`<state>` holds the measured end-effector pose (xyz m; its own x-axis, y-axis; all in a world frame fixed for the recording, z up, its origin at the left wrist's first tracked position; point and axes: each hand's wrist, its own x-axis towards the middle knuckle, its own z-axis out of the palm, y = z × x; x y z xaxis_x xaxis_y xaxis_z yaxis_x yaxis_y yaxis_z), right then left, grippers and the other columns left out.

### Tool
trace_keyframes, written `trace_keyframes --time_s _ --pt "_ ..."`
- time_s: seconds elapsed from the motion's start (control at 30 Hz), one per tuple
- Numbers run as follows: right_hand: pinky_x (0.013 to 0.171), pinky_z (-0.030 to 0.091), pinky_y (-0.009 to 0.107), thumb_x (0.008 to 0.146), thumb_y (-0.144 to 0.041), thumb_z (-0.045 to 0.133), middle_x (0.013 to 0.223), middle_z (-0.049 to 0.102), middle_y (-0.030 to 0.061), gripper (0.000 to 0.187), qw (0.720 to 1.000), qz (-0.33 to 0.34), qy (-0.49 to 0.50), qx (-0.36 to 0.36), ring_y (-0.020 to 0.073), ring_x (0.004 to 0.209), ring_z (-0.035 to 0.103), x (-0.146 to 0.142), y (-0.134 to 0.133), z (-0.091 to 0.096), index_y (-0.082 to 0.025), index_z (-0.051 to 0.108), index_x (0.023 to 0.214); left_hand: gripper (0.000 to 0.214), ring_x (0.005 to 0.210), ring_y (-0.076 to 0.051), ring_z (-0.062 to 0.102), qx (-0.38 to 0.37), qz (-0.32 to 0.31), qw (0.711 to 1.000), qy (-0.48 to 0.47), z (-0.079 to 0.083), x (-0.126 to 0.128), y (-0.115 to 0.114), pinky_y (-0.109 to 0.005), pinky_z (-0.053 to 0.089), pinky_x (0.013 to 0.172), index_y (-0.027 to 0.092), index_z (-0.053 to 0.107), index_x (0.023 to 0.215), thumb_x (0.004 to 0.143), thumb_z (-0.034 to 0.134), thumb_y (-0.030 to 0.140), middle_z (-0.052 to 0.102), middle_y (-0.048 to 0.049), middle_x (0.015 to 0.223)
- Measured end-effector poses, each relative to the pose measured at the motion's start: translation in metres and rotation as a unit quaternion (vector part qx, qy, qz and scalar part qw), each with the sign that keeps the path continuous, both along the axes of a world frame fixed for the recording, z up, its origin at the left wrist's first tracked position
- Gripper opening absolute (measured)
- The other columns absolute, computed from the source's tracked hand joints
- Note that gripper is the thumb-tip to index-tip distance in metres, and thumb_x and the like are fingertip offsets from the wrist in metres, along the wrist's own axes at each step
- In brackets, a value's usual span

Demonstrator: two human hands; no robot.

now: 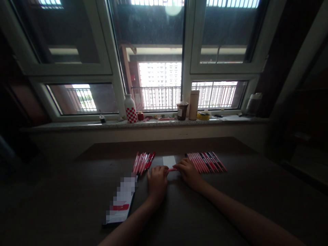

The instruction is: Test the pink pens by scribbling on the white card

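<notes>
A slim pink pen (172, 169) lies crosswise between my hands, one end in the fingers of each. My left hand (157, 179) is closed on its left end, and my right hand (189, 172) pinches the right end. Just behind the pen, a small white card (169, 161) rests on the table. To the right is a fanned row of pink, red and black pens (208, 162), partly covered by my right hand. On the left lies a smaller bunch of similar pens (143, 162).
A dark-edged flat item with a blurred white surface (123, 198) lies left of my left forearm on the dark table (200, 215). Along the windowsill stand a red-checked bottle (130, 108), a drink cup (182, 111), a tan tumbler (194, 105) and a yellow tape roll (203, 116).
</notes>
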<state>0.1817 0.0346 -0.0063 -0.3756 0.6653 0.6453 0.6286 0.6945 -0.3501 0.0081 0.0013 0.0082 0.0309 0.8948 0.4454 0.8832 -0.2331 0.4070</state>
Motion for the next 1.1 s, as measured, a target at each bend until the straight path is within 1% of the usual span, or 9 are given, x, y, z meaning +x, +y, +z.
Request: trace_keyframes --time_s 0.13,0.27,0.37,0.5,0.8,0.97,1.03,1.1 --pt "0.082 0.040 0.036 0.091 -0.014 0.048 0.089 0.062 0.0065 0.024 1.000 -0.002 0.000 -0.001 0.0217 0.095 0.047 0.0001 -0.0003 0.0003 -0.022 0.066 0.103 0.026 0.100 -0.021 0.050 0.003 -0.003 1.000 -0.007 -0.0005 0.0001 0.0001 -0.038 0.029 0.095 0.026 0.063 0.102 0.090 0.041 0.029 0.063 -0.0030 0.101" --pt "0.082 0.040 0.037 0.091 -0.013 0.047 0.090 0.061 0.0069 0.024 1.000 0.000 -0.001 -0.002 0.0217 0.094 0.046 0.0002 -0.0009 0.0015 -0.021 0.066 0.103 0.029 0.102 -0.022 0.049 0.006 0.017 1.000 -0.004 -0.0023 0.0005 0.0000 -0.039 0.030 0.093 0.026 0.062 0.108 0.090 0.040 0.031 0.062 -0.0041 0.105" --pt "0.081 0.041 0.037 0.091 -0.014 0.046 0.090 0.061 0.0072 0.024 1.000 0.001 0.003 0.001 0.0217 0.093 0.047 0.0002 -0.0009 0.0016 -0.021 0.066 0.104 0.030 0.100 -0.022 0.049 -0.002 0.028 1.000 0.010 -0.0024 0.0011 -0.0003 -0.039 0.030 0.091 0.024 0.064 0.103 0.091 0.037 0.031 0.062 -0.0051 0.104" --pt "0.081 0.041 0.037 0.092 -0.014 0.046 0.090 0.062 0.0072 0.025 1.000 0.002 0.003 0.003 0.0219 0.094 0.047 0.0001 -0.0005 0.0013 -0.022 0.067 0.104 0.029 0.098 -0.021 0.049 -0.012 0.027 0.999 0.018 -0.0007 0.0016 -0.0005 -0.038 0.030 0.091 0.023 0.065 0.096 0.091 0.037 0.030 0.063 -0.0045 0.102" --pt "0.082 0.040 0.036 0.091 -0.013 0.047 0.089 0.062 0.0067 0.024 1.000 0.004 0.004 -0.004 0.0217 0.094 0.047 -0.0003 -0.0013 0.0027 -0.021 0.067 0.103 0.025 0.100 -0.020 0.051 -0.015 0.013 1.000 0.002 0.0022 0.0014 -0.0019 -0.038 0.030 0.094 0.025 0.063 0.102 0.089 0.041 0.027 0.062 -0.0037 0.101" --pt "0.082 0.041 0.037 0.091 -0.013 0.047 0.090 0.062 0.0072 0.025 1.000 0.005 0.002 0.002 0.0219 0.094 0.047 0.0001 -0.0007 0.0023 -0.021 0.067 0.104 0.029 0.104 -0.022 0.049 -0.011 0.024 1.000 -0.002 0.0014 0.0017 -0.0010 -0.039 0.030 0.095 0.025 0.060 0.111 0.088 0.043 0.030 0.061 -0.0058 0.107" --pt "0.082 0.041 0.037 0.091 -0.012 0.047 0.090 0.062 0.0072 0.026 1.000 0.005 0.002 0.002 0.0219 0.094 0.047 0.0001 -0.0002 0.0015 -0.021 0.067 0.104 0.031 0.103 -0.022 0.049 -0.013 0.026 1.000 -0.003 0.0018 0.0020 -0.0011 -0.039 0.030 0.095 0.024 0.061 0.111 0.090 0.040 0.030 0.061 -0.0060 0.107" --pt "0.082 0.041 0.037 0.091 -0.012 0.046 0.090 0.062 0.0071 0.025 1.000 0.005 0.006 0.003 0.0219 0.094 0.046 0.0001 0.0002 0.0007 -0.021 0.066 0.103 0.031 0.101 -0.021 0.050 -0.015 0.024 1.000 0.001 0.0027 0.0022 -0.0016 -0.039 0.030 0.094 0.024 0.063 0.106 0.090 0.037 0.030 0.062 -0.0056 0.105"
